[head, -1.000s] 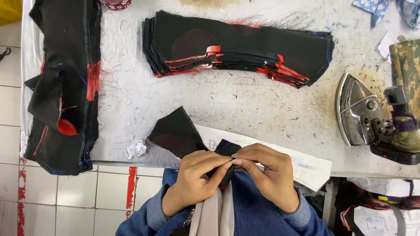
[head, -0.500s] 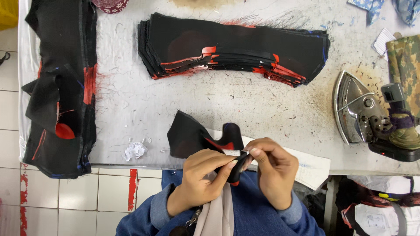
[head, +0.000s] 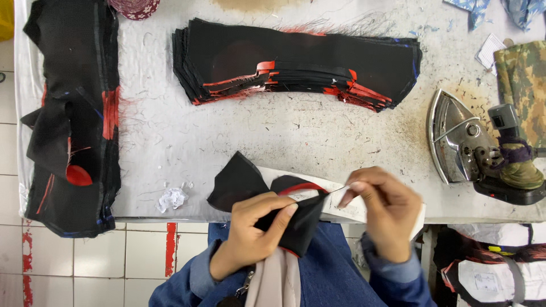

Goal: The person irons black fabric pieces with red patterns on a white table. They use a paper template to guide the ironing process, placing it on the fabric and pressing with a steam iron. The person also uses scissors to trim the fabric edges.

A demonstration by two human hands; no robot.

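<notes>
At the table's near edge my left hand pinches a small black fabric piece with a red trim line, folded over my fingers. My right hand pinches a thin white strip at the piece's right corner and holds it a little to the right of the cloth. Under both hands lies a long white paper pattern on the table edge.
A long stack of black and red cut pieces lies at the back. Another black pile hangs over the left edge. An iron rests on its side at right, beside a camouflage cloth. A white crumpled scrap lies at front left.
My hands were close together on the black piece; now my right hand has drawn away to the right with a thin white strip, and the piece has unfolded a little.
</notes>
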